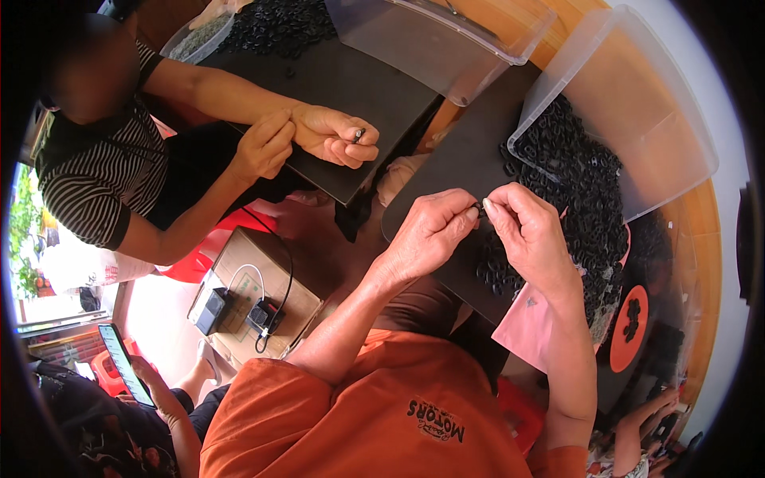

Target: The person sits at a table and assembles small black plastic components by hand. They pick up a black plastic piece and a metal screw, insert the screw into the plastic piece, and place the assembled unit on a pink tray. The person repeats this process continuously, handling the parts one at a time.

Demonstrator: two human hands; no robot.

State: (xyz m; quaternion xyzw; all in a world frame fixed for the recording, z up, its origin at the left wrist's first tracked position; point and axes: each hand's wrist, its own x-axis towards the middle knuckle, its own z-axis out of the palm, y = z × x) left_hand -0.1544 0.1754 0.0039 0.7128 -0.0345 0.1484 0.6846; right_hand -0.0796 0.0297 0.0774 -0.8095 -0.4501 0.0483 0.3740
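"Small black piece (480, 212): where do we have it?"

"Between our two hands, above the dark tabletop (446, 179). The thumb and forefinger of our left hand (434, 231) are clamped on it, and the fingers of our right hand (532, 239) look pinched on its other side."

"Why so daintily?"

"It's tiny, so we judge only fingertips have room, and two facing grips should stop it twisting. Our fingers hide most of its shape."

"And the pile of black pieces (590, 215)?"

"It lies just beyond our right hand, probably to spare us stretching. Some pink cloth (526, 323) hangs at its near edge, perhaps to catch strays. We see a clear bin (645, 103) tilted at the far side. An orange dish (623, 356) keeps a few dark pieces apart, likely against mixing."

"What's around us?"

"Ahead to the left, a co-worker in a striped shirt (84, 175) sits by a second tabletop (351, 88). Lower down, a cardboard box (239, 267) carries two cabled devices, and another person holds a phone (123, 362). Daylight enters at far left; wood panelling lines the pale wall (737, 159) on our right."
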